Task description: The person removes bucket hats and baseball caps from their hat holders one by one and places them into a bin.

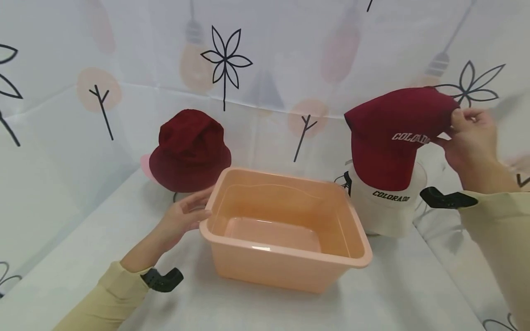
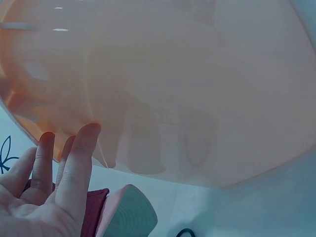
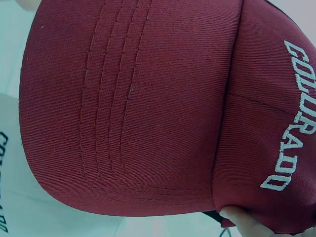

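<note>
My right hand (image 1: 472,138) pinches a maroon baseball cap (image 1: 385,138) by the side of its crown. Pale COLORADO lettering (image 3: 296,118) runs across its front, and the brim hangs down. Just below is a cream baseball cap (image 1: 387,216) with dark COLORADO lettering, partly hidden by the maroon brim. My left hand (image 1: 182,216) touches the left side of a peach plastic basin (image 1: 285,253) near the rim. In the left wrist view its fingers (image 2: 79,173) are extended against the basin wall. Nothing is seen inside the basin.
A maroon bucket hat (image 1: 188,151) sits at the back left, with a pink edge (image 1: 146,168) showing behind it. The white table (image 1: 182,308) meets a patterned cloth backdrop (image 1: 269,59). Black wrist mounts (image 1: 163,279) are on both wrists.
</note>
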A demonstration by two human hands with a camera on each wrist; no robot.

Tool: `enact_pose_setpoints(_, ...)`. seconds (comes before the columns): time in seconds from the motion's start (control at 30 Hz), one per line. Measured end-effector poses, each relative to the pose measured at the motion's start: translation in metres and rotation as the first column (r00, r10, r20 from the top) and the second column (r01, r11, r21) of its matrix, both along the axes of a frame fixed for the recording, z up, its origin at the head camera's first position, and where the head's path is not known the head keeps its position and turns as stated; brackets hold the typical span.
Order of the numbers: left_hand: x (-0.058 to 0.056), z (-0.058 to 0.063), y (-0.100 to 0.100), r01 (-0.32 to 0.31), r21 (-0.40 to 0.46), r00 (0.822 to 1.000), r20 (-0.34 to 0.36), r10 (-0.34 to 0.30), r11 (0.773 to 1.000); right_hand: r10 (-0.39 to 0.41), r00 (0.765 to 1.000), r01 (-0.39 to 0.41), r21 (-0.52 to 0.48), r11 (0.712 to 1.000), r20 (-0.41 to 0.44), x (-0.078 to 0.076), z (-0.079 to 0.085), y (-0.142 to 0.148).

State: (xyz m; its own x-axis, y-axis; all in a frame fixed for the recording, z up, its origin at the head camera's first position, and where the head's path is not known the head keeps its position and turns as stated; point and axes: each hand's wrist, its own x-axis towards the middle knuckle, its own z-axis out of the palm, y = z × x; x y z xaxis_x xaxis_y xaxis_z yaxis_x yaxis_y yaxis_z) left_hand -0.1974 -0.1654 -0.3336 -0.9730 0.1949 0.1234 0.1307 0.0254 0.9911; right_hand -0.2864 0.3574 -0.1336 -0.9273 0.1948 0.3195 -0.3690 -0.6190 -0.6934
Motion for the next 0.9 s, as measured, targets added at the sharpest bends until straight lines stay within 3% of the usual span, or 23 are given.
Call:
enact_pose_setpoints(0.1,0.0,0.0,0.0,-0.002,-0.002,1.0,0.006,0.002,1.0,0.065,0.998,-0.066,-0.027,0.997,-0.02,0.004,-0.002,-0.008)
enact_pose_setpoints(0.37,0.002,0.002,0.0,-0.006,-0.019,1.0,0.012,0.006,1.0,0.14,0.988,-0.142,-0.033,0.989,-0.059,0.013,-0.008,-0.032)
enact_pose_setpoints(0.67,0.002,0.002,0.0,-0.004,-0.014,1.0,0.02,0.004,1.0,0.196,0.976,-0.191,0.06,0.98,-0.091,0.021,-0.017,-0.058)
enact_pose_setpoints(0.9,0.002,0.002,0.0,0.002,-0.018,1.0,0.014,-0.002,1.0,0.271,0.953,-0.253,0.139,0.957,-0.132,0.022,-0.022,-0.078)
